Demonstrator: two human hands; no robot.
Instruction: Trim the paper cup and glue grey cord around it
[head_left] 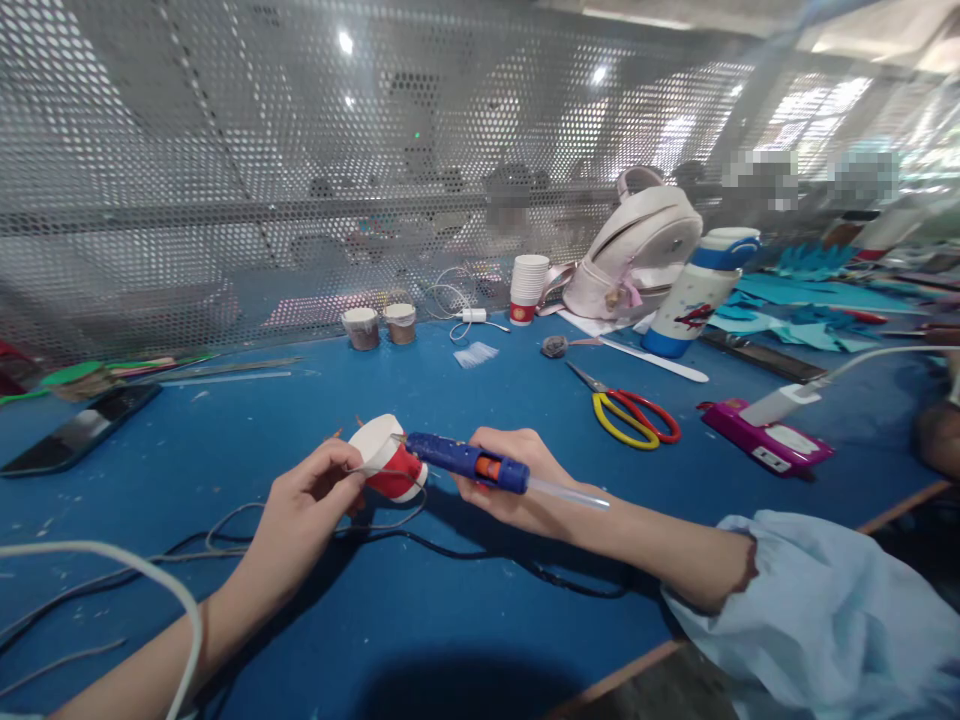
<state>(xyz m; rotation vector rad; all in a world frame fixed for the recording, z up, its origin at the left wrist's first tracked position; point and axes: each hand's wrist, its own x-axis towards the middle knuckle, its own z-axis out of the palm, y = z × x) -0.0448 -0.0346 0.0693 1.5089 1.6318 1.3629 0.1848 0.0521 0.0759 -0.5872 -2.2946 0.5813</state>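
Observation:
In my right hand point(517, 475) is a blue hot glue gun point(454, 456), a clear glue stick point(570, 492) jutting from its back end. Its nozzle points left, at or close to the base of a red and white paper cup point(397, 470). The cup lies tipped over, white bottom facing up and left. My left hand point(319, 495) pinches a thin grey cord point(405, 474) between thumb and fingers at the cup's near left side. Whether those fingers also grip the cup is hard to see.
Scissors point(626, 410) lie right of centre, near a purple power strip point(765, 438). Behind stand a bottle point(694, 295), a backpack point(637, 250), stacked paper cups point(529, 290) and two small tubs point(361, 328). A phone point(82, 428) lies left. A white cable point(142, 570) crosses the lower left.

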